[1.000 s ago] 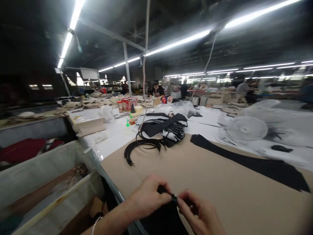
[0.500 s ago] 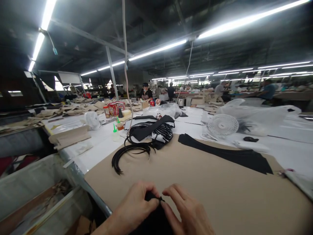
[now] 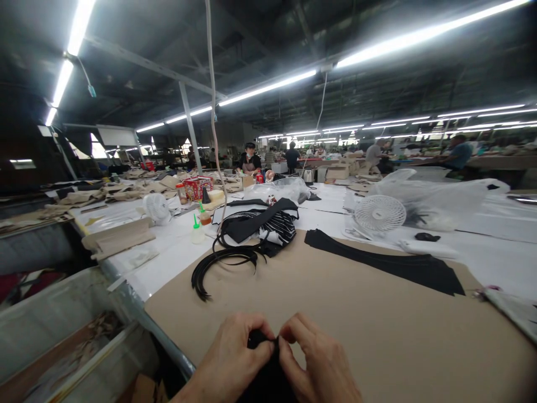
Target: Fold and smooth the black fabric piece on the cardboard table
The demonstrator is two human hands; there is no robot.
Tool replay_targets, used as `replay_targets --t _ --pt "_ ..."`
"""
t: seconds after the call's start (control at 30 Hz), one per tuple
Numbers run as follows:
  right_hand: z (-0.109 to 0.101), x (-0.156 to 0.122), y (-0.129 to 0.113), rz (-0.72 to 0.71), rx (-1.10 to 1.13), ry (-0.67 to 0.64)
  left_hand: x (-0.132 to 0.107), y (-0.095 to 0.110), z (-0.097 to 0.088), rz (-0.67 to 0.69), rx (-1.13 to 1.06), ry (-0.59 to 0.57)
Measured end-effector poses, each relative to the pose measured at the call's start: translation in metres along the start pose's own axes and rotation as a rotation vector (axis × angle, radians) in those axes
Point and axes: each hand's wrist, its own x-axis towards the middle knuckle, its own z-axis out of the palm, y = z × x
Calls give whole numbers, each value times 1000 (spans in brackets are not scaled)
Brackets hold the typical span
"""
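At the bottom middle, my left hand (image 3: 237,355) pinches the top edge of a black fabric piece (image 3: 268,380) between thumb and forefinger. My right hand (image 3: 316,358) pinches the same edge just beside it, fingertips almost touching the left ones. The fabric's lower part runs out of view between my wrists. Beneath lies a large beige sheet (image 3: 377,319). Ahead on it are a bundle of thin black strips (image 3: 210,266) and a pile of black and striped pieces (image 3: 264,224). A long black cut piece (image 3: 386,263) lies to the right.
Two small bottles with green tips (image 3: 196,232) stand at the left, near a white fan (image 3: 156,208). Another white fan (image 3: 380,214) and a clear plastic bag (image 3: 453,196) are on the right. A grey bin (image 3: 62,302) with scraps stands at lower left. Co-workers are farther back.
My right thumb and forefinger have come together on the fabric's edge, where they were apart before. My left hand stays nearly in place. The view has shifted slightly.
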Motion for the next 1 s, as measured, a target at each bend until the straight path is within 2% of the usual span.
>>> replay_targets --t 0.07,0.2,0.33,0.5,0.67,0.77,0.9,1.0 --pt "-3 3 -4 143 157 -13 1 -4 0 -17 -62 -8" --pt "-5 14 -5 423 562 -132 10 -13 -4 -79 -255 -50" --pt "2 19 4 454 726 -123 22 -20 -12 -116 -371 -33" --pt "28 11 14 401 516 -245 37 -50 -10 -157 -505 -110" --pt "61 6 26 457 310 -327 56 -91 3 -187 -486 -155" --pt "78 1 39 425 196 -353 70 -113 1 -178 -446 -234" --pt "94 -10 51 343 52 -315 86 -131 -12 -82 -332 -275" --pt "101 -18 52 230 -24 -237 93 -132 -21 26 -203 -292"
